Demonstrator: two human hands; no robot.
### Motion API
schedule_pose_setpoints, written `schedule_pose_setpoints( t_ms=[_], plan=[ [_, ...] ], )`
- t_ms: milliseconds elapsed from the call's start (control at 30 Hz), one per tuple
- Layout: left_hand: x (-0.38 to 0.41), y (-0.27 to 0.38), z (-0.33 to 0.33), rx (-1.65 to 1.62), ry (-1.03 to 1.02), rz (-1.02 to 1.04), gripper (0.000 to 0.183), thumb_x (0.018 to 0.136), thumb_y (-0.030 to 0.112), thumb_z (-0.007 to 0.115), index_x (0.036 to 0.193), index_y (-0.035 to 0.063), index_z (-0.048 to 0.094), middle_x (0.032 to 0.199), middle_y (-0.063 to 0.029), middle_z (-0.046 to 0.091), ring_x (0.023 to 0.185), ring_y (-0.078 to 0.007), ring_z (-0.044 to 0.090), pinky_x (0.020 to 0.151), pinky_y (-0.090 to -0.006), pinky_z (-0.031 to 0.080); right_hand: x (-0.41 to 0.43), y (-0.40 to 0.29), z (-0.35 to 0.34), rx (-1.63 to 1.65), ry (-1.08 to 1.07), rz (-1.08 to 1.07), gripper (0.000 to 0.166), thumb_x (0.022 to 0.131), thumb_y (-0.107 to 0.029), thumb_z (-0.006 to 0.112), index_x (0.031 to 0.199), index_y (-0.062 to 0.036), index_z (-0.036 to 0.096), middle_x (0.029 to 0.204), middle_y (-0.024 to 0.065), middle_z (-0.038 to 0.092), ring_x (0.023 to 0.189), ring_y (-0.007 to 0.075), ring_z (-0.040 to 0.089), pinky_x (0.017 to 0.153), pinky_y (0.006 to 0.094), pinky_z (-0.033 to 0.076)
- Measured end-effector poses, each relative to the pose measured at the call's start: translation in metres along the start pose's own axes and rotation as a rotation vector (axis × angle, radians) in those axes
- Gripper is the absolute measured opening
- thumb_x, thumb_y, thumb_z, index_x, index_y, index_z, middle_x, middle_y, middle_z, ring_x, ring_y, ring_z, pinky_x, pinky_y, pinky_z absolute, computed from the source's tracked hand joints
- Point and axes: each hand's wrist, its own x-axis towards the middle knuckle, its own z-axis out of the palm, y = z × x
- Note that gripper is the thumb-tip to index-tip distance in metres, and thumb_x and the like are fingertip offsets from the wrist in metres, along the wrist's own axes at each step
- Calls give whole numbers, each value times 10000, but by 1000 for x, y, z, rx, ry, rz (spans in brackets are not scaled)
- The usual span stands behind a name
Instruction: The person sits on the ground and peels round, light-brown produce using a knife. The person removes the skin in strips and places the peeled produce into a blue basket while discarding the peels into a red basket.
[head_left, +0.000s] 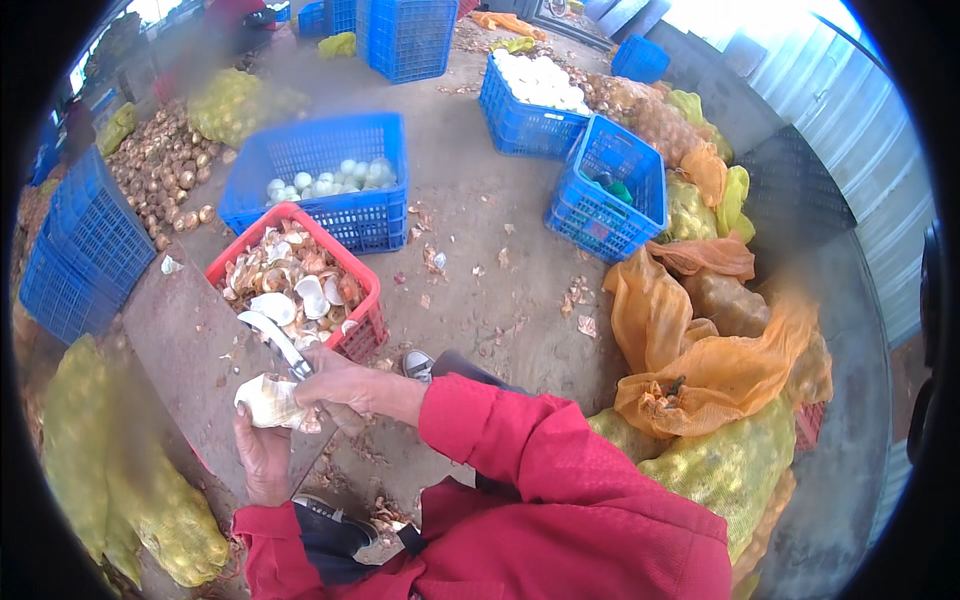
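My left hand (264, 454) holds a partly peeled onion (264, 401) from below, its flesh white and some skin still hanging at the right side. In my right hand (346, 382) is a curved hand tool, apparently a knife (279, 339), pale along one edge and dark along the other. Its tip points up and to the left, above the onion skins (289, 274) heaped in a red plastic crate (367, 300). The fingers of my right hand also touch the onion's right side. A brown board (180, 345) lies under the hands.
Beyond the red crate, a blue crate (315, 142) holds peeled onions. Another blue crate (532, 124) is piled with them. Unpeeled onions (169, 165) lie heaped at the left. Yellow (720, 469) and orange mesh sacks (712, 375) line the right. Skins litter the floor (480, 330).
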Motion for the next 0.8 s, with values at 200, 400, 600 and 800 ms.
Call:
schedule_pose_setpoints(
  t_ms=[200, 400, 600, 800],
  plan=[
    [11, 1, -17, -91, -80, -18, 493, 901, 458, 386, 1218, 93, 483, 1220, -59, 533, 1116, -219, 505, 958, -393, 392, 0, -3, 12, 113, 132, -3, 424, 664, 6, 598, 1081, 42, 534, 827, 80, 616, 652, 163, 597, 559, 265, 494],
    [6, 13, 22, 430, 96, -87, 487, 860, 306, 586, 1259, 78, 426, 1209, -58, 529, 1111, -212, 504, 930, -398, 405, -8, -12, -2, 94, -13, 26, 344, 686, 21, 580, 1027, 6, 535, 803, 49, 613, 638, 107, 591, 557, 234, 488],
    [-2, 8, 11, 124, 17, -59, 606, 776, 373, 665, 1244, 59, 444, 1206, -76, 533, 1120, -216, 505, 962, -393, 383, -7, -12, 2, 91, -58, 51, 369, 675, 6, 558, 1043, 2, 532, 840, 33, 603, 691, 94, 585, 628, 237, 488],
    [-3, 5, 22, -82, -33, -66, 669, 746, 427, 668, 1244, 41, 444, 1227, -100, 525, 1139, -248, 498, 963, -393, 393, -11, -13, -3, 238, -124, 25, 427, 639, -8, 549, 1065, 8, 520, 898, 68, 612, 758, 135, 613, 690, 260, 506]
  ],
)
